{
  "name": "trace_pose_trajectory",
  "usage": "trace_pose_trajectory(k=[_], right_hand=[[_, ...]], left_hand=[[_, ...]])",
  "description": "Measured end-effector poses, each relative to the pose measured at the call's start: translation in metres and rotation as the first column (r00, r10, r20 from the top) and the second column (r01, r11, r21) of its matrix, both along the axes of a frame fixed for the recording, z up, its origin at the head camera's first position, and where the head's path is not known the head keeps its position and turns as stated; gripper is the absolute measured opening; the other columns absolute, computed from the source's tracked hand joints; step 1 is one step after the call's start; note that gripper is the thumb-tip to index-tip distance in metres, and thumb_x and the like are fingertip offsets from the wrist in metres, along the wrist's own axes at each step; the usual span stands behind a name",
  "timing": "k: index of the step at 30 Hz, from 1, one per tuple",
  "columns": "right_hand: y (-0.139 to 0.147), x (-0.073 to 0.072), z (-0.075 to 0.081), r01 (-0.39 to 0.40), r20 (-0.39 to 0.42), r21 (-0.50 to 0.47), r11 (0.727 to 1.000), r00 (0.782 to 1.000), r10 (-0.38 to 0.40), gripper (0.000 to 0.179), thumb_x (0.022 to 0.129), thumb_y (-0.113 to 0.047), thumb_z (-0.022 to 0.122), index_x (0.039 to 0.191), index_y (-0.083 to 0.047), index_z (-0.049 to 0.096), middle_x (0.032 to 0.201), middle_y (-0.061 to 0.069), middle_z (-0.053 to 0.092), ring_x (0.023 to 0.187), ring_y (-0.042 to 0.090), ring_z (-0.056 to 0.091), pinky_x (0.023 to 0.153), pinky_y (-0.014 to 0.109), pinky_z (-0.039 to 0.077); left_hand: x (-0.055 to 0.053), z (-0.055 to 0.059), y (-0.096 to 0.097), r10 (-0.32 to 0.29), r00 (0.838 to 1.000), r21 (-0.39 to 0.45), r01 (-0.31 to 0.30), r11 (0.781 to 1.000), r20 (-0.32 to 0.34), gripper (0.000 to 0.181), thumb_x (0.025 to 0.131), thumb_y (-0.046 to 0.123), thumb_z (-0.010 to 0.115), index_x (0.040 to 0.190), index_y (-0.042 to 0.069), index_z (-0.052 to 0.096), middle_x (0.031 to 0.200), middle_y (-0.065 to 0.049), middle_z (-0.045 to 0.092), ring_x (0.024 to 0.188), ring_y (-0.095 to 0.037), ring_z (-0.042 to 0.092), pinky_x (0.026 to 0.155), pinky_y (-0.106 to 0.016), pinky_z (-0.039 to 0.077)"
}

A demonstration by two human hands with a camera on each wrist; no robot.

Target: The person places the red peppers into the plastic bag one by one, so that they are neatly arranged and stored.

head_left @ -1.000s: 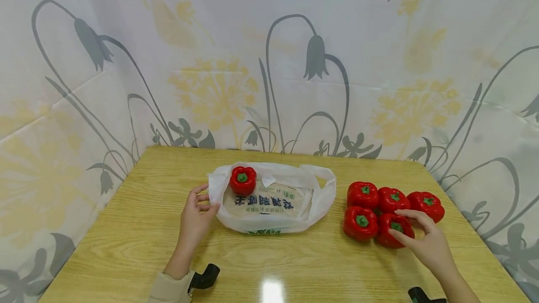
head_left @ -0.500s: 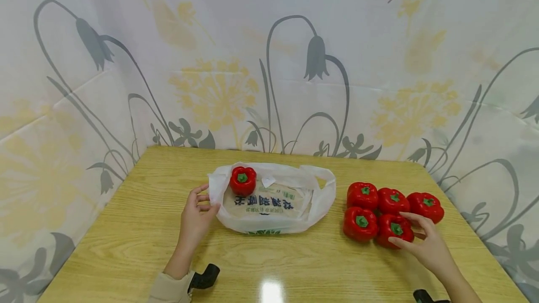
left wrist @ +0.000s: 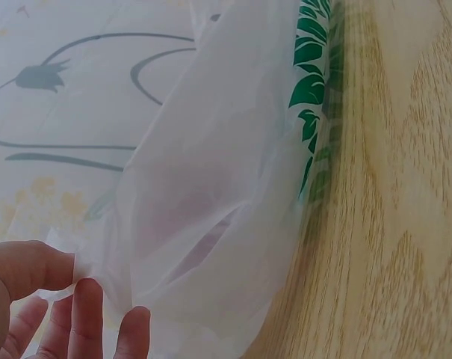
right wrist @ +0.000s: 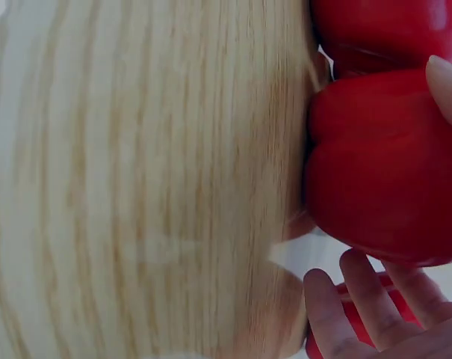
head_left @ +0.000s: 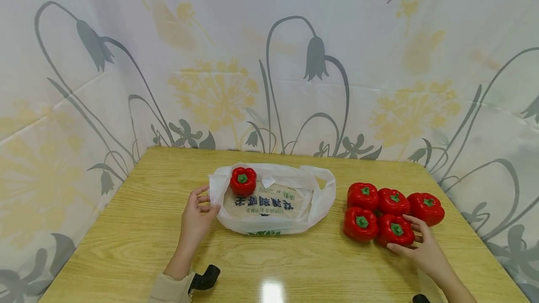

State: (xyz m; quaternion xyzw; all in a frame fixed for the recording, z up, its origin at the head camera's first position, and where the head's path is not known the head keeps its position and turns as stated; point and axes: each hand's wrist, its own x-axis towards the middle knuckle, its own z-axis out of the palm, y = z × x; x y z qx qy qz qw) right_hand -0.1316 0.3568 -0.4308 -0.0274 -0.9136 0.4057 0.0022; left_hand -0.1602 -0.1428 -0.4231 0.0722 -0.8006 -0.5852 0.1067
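At the left end of an open white plastic bag, my left hand pinches the bag's edge between thumb and fingers. A red bell pepper with a green stem sits inside the bag, at its left. On the right of the table, my right hand has its thumb and fingers around the sides of the nearest red bell pepper, which stands on the table. In the right wrist view the thumb touches this pepper, and the fingers lie along its other side.
Several more red bell peppers stand close against the one at my right hand. The wooden table ends at a flower-patterned cloth behind. Black wrist mounts sit below both hands.
My right hand has lowered from above the near pepper to its right side, thumb and fingers now around it. The left hand and bag have stayed in place.
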Motion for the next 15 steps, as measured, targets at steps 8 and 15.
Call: trace_pose_trajectory(k=[8, 15], right_hand=[[-0.0023, -0.0004, 0.0011, 0.014, 0.005, 0.004, 1.0, 1.0, -0.014, 0.085, 0.08, -0.022, 0.075, 0.138, 0.007, 0.019, 0.127, 0.034, 0.028, 0.103, 0.046, 0.043, 0.07, 0.032, 0.045], [-0.0035, -0.0009, 0.0011, 0.048, 0.023, 0.013, 0.999, 0.999, -0.048, 0.087, 0.079, -0.025, 0.075, 0.138, 0.006, 0.02, 0.128, 0.033, 0.029, 0.101, 0.042, 0.045, 0.068, 0.029, 0.045]], left_hand=[[0.0007, 0.0017, 0.0004, 0.002, 1.0, 0.002, -0.002, 1.0, 0.007, 0.053, 0.085, 0.004, 0.065, 0.133, 0.008, 0.041, 0.111, -0.017, 0.052, 0.088, -0.029, 0.056, 0.062, -0.026, 0.046], [0.0013, 0.0023, 0.0006, 0.002, 1.0, -0.001, -0.002, 1.0, 0.006, 0.053, 0.085, 0.004, 0.065, 0.133, 0.008, 0.042, 0.111, -0.017, 0.052, 0.088, -0.028, 0.055, 0.063, -0.025, 0.046]])
